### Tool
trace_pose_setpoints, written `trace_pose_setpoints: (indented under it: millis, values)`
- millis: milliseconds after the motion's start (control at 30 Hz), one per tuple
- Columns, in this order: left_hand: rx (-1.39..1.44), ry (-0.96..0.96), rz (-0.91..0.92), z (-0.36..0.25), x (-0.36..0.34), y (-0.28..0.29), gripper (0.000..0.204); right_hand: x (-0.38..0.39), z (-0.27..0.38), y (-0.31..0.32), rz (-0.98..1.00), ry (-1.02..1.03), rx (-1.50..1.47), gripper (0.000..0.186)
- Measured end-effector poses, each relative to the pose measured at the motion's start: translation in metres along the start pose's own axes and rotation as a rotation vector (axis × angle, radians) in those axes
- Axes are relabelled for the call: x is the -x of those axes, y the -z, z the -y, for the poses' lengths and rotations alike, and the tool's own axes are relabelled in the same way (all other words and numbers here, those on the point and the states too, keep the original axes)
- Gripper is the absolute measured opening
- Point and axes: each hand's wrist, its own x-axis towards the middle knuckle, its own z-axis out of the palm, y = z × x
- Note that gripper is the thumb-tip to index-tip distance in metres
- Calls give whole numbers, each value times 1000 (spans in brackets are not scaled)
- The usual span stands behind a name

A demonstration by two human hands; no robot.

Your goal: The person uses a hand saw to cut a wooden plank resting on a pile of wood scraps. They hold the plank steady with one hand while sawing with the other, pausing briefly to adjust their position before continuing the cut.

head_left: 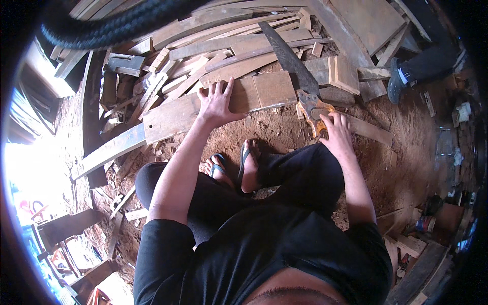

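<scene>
My left hand (218,104) lies across a flat wooden board (170,119), its fingers spread toward the far edge and the thumb out along the near side. A thin line crosses this board to the right of the hand. At the board's right end is a handsaw (295,63) with a dark, broad blade pointing away from me. My right hand (336,133) has its fingers curled at the saw's worn orange-brown wooden handle; part of the grip is hidden. The blade lies beside the board's end, and I cannot tell whether it touches.
Beyond the board spreads a pile of loose planks and offcuts (229,43). Another person's shoe (395,81) stands at the upper right. My sandalled feet (246,165) rest on the sawdust-covered ground (284,129). A dark braided cable (117,28) hangs across the upper left.
</scene>
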Motion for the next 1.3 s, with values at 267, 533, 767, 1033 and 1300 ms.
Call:
trace_pose_setpoints:
  millis: [267, 533, 767, 1033, 1300]
  values:
    - [17, -19, -9, 0, 1, 12, 134, -39, -10, -46, -319, 297, -160, 19]
    - [21, -6, -59, -6, -8, 8, 127, -48, -12, -12, -199, -167, -2107, 11]
    - [128, 7, -124, -34, -23, -9, 128, 11, 50, -10, -237, -208, -2116, 7]
    - [119, -70, -106, -31, -34, -7, 133, 9, 104, -44, -209, 142, -1978, 6]
    - [109, -70, -92, -30, -33, -7, 134, 14, 102, -42, -91, 159, -1968, 11]
